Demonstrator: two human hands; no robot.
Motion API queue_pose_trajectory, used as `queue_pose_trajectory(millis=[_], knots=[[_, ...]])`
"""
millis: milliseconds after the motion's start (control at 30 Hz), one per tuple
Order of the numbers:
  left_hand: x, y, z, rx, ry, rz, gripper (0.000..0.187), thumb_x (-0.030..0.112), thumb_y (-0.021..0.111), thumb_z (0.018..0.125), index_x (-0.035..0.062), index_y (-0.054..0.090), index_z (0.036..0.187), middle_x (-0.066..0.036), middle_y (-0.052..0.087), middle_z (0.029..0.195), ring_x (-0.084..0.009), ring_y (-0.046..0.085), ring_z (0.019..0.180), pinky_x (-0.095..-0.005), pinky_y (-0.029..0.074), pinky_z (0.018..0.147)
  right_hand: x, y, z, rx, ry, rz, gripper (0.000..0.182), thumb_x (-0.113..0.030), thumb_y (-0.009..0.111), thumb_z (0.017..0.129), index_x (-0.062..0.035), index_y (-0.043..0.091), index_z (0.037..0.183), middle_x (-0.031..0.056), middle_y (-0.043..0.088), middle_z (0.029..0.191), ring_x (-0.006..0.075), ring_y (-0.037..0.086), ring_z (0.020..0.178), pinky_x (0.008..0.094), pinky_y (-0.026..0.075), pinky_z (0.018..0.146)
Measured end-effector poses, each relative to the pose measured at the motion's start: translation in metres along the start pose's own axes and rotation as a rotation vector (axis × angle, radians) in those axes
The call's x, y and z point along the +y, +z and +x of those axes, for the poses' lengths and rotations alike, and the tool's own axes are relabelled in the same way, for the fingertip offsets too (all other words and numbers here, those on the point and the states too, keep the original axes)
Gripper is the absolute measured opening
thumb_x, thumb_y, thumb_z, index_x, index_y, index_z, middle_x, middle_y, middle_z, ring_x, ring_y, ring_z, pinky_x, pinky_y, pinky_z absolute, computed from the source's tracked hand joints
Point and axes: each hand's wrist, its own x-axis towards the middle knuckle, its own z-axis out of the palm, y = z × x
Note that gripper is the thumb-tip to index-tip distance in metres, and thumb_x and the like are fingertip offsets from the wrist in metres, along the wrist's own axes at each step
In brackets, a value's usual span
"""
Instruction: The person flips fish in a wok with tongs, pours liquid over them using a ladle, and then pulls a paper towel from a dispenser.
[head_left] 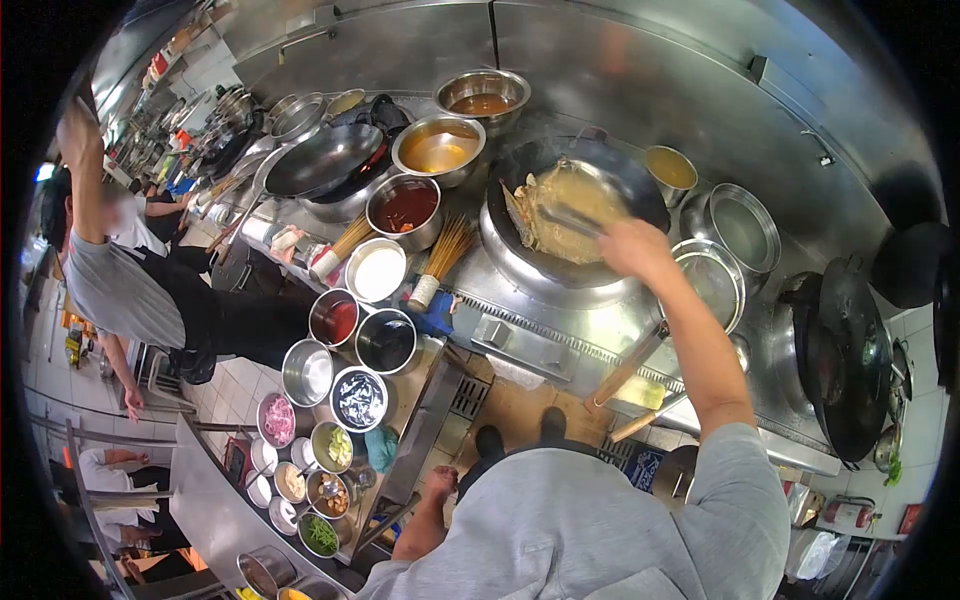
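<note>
My right hand [632,248] reaches out over a dark wok [640,185] on the steel range. It is closed on a metal utensil [565,218] whose end lies in the yellowish food [560,195] inside the wok. My left hand [438,484] hangs low by my side, at the edge of the prep counter [425,425]. Its fingers are too small and foreshortened to read, and I see nothing in it.
Steel bowls of sauces and oil [438,148] and an empty wok [320,160] stand left of the cooking wok. Small ingredient tubs [358,398] line the prep counter. A black wok [850,360] sits at right. Wooden-handled tools [625,370] lean on the range. A co-worker [130,290] stands far left.
</note>
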Motion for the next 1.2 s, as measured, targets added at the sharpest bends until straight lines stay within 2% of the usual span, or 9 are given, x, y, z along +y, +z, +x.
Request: queue_pose_trajectory(millis=[133, 233, 500, 667, 833, 933, 1033, 1133, 1200], knots=[[-0.003, -0.005, -0.002, -0.051, 0.410, 0.912, 0.015, 0.015, 0.055, 0.083, 0.0052, 0.063, 0.076, -0.005, 0.059, 0.063, -0.0171, 0.057, 0.053, -0.0328, 0.045, 0.046, -0.045, -0.003, 0.014, -0.064, 0.007, 0.021, 0.029, -0.020, 0.050, 0.083, -0.0002, 0.069, 0.094, 0.0216, 0.067, 0.098, 0.0359, 0.065, 0.093, 0.0444, 0.051, 0.082], [-0.008, 0.000, -0.017, 0.022, -0.012, -0.195, 0.015, 0.016, 0.056, 0.085, 0.0036, 0.064, 0.079, -0.006, 0.061, 0.067, -0.0180, 0.059, 0.056, -0.0325, 0.046, 0.047, -0.060, 0.025, 0.038, -0.042, -0.021, 0.001, 0.028, -0.019, 0.051, 0.081, -0.0008, 0.069, 0.093, 0.0212, 0.068, 0.095, 0.0364, 0.066, 0.090, 0.0461, 0.050, 0.079], [-0.009, 0.009, -0.032, 0.086, 0.062, 0.073, 0.017, 0.016, 0.055, 0.085, 0.0028, 0.063, 0.091, -0.008, 0.061, 0.070, -0.0169, 0.058, 0.056, -0.0299, 0.047, 0.047, -0.065, 0.061, 0.085, -0.030, 0.123, 0.159, 0.029, -0.016, 0.049, 0.083, -0.0039, 0.069, 0.101, 0.0186, 0.066, 0.108, 0.0325, 0.065, 0.100, 0.0407, 0.051, 0.085], [0.004, 0.017, -0.038, 0.173, -0.128, -0.168, 0.018, 0.018, 0.056, 0.085, 0.0041, 0.064, 0.093, -0.006, 0.062, 0.070, -0.0159, 0.058, 0.056, -0.0298, 0.047, 0.049, -0.029, 0.010, 0.072, -0.032, 0.192, 0.165, 0.035, -0.024, 0.052, 0.079, -0.0042, 0.067, 0.104, 0.0204, 0.064, 0.110, 0.0344, 0.063, 0.103, 0.0416, 0.050, 0.087], [0.018, 0.022, -0.052, 0.264, -0.128, 0.003, 0.020, 0.020, 0.058, 0.083, 0.0048, 0.065, 0.094, -0.007, 0.064, 0.075, -0.0163, 0.060, 0.061, -0.0310, 0.050, 0.054, 0.077, 0.001, 0.071, 0.059, 0.317, 0.061, 0.041, -0.029, 0.051, 0.080, 0.0034, 0.066, 0.101, 0.0272, 0.062, 0.108, 0.0387, 0.061, 0.103, 0.0456, 0.047, 0.089], [0.018, 0.019, -0.052, 0.210, -0.025, 0.128, 0.021, 0.020, 0.058, 0.083, 0.0049, 0.066, 0.094, -0.008, 0.066, 0.078, -0.0170, 0.061, 0.062, -0.0307, 0.051, 0.055, 0.144, 0.024, 0.078, 0.046, 0.274, 0.024, 0.040, -0.026, 0.048, 0.081, 0.0087, 0.065, 0.092, 0.0282, 0.064, 0.098, 0.0399, 0.063, 0.095, 0.0452, 0.049, 0.085], [-0.050, 0.013, 0.000, 0.332, 0.834, 0.809, 0.020, 0.019, 0.056, 0.083, 0.0055, 0.066, 0.093, -0.007, 0.064, 0.073, -0.0177, 0.060, 0.059, -0.0301, 0.050, 0.055, 0.152, 0.025, 0.064, -0.006, 0.349, 0.066, 0.039, -0.024, 0.046, 0.083, 0.0098, 0.065, 0.086, 0.0279, 0.065, 0.089, 0.0382, 0.066, 0.085, 0.0450, 0.050, 0.081], [-0.022, 0.011, -0.005, 0.227, 0.467, 0.473, 0.016, 0.018, 0.055, 0.083, 0.0058, 0.065, 0.088, -0.006, 0.060, 0.066, -0.0176, 0.058, 0.055, -0.0304, 0.048, 0.052, 0.174, 0.067, 0.070, 0.125, 0.159, -0.015, 0.038, -0.023, 0.046, 0.082, 0.0083, 0.067, 0.078, 0.0230, 0.066, 0.074, 0.0343, 0.067, 0.070, 0.0431, 0.053, 0.073], [0.005, 0.002, 0.000, 0.049, 0.125, 0.068, 0.015, 0.018, 0.055, 0.083, 0.0055, 0.063, 0.085, -0.006, 0.058, 0.064, -0.0169, 0.057, 0.053, -0.0302, 0.047, 0.050, 0.168, 0.063, 0.065, -0.028, 0.100, -0.089, 0.036, -0.020, 0.045, 0.082, 0.0069, 0.067, 0.073, 0.0212, 0.065, 0.068, 0.0332, 0.067, 0.067, 0.0413, 0.054, 0.070]])
